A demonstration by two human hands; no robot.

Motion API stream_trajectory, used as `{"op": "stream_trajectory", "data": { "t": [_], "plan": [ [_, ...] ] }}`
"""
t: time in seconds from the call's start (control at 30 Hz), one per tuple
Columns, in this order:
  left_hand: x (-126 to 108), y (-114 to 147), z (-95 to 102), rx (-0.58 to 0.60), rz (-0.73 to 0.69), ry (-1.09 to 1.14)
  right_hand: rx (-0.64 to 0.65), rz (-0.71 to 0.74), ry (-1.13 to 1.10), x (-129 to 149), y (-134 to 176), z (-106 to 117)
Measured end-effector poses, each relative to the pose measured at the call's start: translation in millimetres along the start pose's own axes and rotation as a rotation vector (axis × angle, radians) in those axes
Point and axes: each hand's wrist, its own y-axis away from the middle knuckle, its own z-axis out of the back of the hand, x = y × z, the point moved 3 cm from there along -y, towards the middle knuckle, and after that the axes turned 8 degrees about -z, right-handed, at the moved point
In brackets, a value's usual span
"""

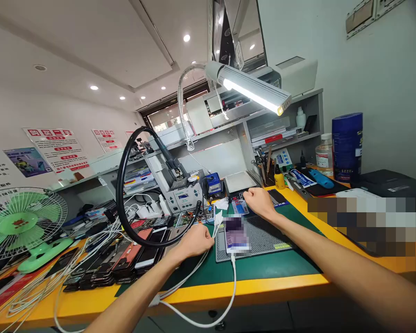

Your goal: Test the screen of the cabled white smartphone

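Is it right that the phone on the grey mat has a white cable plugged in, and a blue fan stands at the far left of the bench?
Not quite: the fan is green, not blue, as the head view shows. The rest holds: the phone lies on the grey mat with a white cable plugged in, and the fan stands at the bench's far left.

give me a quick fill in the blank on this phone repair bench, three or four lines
1. The phone lying on the grey mat has a ____ cable plugged into its near end.
2. The desk fan at the far left of the bench is ____ in colour.
3. The left hand rests closed beside the phone, while the ____ hand reaches further back on the mat.
4. The bench edge is ____.

Missing words: white; green; right; yellow
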Motion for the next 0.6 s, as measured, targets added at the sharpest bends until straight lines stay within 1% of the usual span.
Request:
{"op": "stream_trajectory", "data": {
  "t": [0.13, 0.27, 0.37, 0.53, 0.6],
  "plan": [
    [2.5, 2.5, -4.2, -0.075, -0.011, -0.037, 0.005, 0.002, 0.019, -1.9, -0.2, -0.9],
    [5.9, 4.4, -7.4, -0.094, 0.016, -0.007, 0.008, -0.003, 0.041, -3.3, -0.4, -1.6],
    [7.1, 5.3, -5.1, -0.120, 0.039, 0.044, 0.016, 0.000, 0.061, -4.1, -0.5, -2.6],
    [11.6, 9.4, 6.0, -0.250, 0.059, 0.180, 0.030, 0.004, 0.087, -6.4, -1.8, -4.9],
    [14.4, 11.4, 5.8, -0.257, 0.058, 0.266, 0.036, 0.007, 0.096, -7.2, -2.4, -5.9]
  ]
}}
